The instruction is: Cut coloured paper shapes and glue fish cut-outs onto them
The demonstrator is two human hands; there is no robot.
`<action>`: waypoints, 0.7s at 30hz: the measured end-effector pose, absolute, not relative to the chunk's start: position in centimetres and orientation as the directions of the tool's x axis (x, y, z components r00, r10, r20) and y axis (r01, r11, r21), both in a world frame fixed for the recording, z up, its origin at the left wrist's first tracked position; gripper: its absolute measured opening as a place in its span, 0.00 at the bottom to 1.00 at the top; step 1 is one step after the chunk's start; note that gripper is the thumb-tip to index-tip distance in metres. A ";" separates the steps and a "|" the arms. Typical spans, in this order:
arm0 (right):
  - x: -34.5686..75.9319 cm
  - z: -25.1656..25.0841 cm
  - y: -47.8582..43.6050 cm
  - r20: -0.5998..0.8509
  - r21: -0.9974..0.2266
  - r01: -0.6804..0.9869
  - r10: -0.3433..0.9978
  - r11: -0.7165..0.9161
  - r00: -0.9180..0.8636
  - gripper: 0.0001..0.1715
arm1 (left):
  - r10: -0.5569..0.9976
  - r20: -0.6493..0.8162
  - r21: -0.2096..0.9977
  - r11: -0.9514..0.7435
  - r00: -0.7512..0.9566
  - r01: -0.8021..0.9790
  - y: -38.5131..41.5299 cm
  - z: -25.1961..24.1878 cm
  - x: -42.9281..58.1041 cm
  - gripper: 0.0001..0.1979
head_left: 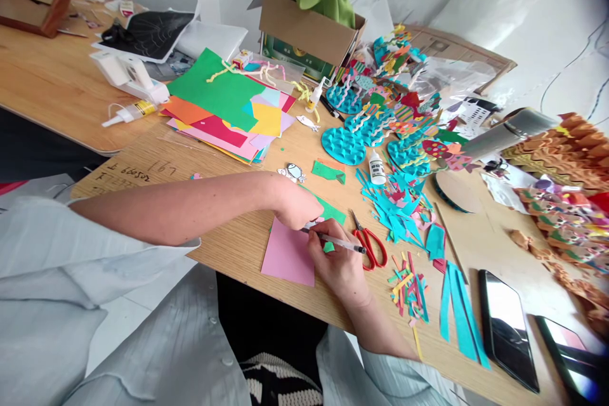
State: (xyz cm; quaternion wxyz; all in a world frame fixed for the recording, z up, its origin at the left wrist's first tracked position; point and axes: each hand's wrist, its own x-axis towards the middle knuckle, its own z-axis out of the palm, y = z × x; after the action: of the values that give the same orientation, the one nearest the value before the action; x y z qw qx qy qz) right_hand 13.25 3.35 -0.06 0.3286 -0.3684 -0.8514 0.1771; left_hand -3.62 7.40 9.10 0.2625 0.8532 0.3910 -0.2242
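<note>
A pink paper sheet (287, 255) lies at the near edge of the wooden table (238, 158). My left hand (297, 204) rests closed at the sheet's top edge, pressing on a small thing I cannot make out. My right hand (339, 261) is closed around a grey pen (339, 242), whose tip sits at the sheet's upper right corner beside my left hand. A green paper piece (333, 210) lies just behind both hands. Red-handled scissors (368, 242) lie right of the pen.
A stack of coloured paper (223, 108) lies at the back left, glue bottles (377, 168) and teal paper shapes (343, 144) behind. Teal scraps (404, 209) and strips (457, 311) lie at the right, two phones (507, 328) near the right edge, a cardboard box (307, 32) at the back.
</note>
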 end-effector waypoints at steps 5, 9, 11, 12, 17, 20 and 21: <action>13.3 -0.1 3.4 0.453 -0.504 0.513 0.718 0.695 -0.528 0.05 | 0.546 -0.589 0.277 -0.556 0.596 0.784 7.5 9.2 -3.6 0.14; 13.2 0.1 3.3 0.457 -0.470 0.527 0.706 0.708 -0.541 0.06 | 0.553 -0.594 0.274 -0.544 0.584 0.793 7.5 9.3 -3.6 0.14; 13.1 0.2 3.2 0.472 -0.441 0.523 0.684 0.729 -0.556 0.07 | 0.554 -0.592 0.276 -0.543 0.585 0.793 7.4 9.3 -3.5 0.14; 13.0 0.2 3.2 0.478 -0.431 0.521 0.676 0.737 -0.561 0.07 | 0.552 -0.591 0.276 -0.547 0.588 0.790 7.4 9.3 -3.5 0.14; 13.1 0.0 3.3 0.453 -0.500 0.530 0.728 0.685 -0.514 0.05 | 0.548 -0.589 0.273 -0.557 0.594 0.785 7.4 9.3 -3.5 0.14; 13.2 -0.2 3.4 0.433 -0.525 0.533 0.748 0.663 -0.503 0.05 | 0.548 -0.591 0.270 -0.557 0.592 0.785 7.4 9.3 -3.5 0.15; 13.2 -0.3 3.4 0.428 -0.528 0.534 0.751 0.660 -0.503 0.05 | 0.548 -0.590 0.270 -0.558 0.593 0.785 7.4 9.3 -3.5 0.15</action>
State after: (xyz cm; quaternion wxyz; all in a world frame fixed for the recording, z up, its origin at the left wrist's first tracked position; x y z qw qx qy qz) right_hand 13.19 3.37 -0.27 0.3254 -0.3775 -0.8509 0.1660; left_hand -3.51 7.36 9.29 0.2615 0.8532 0.3905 -0.2262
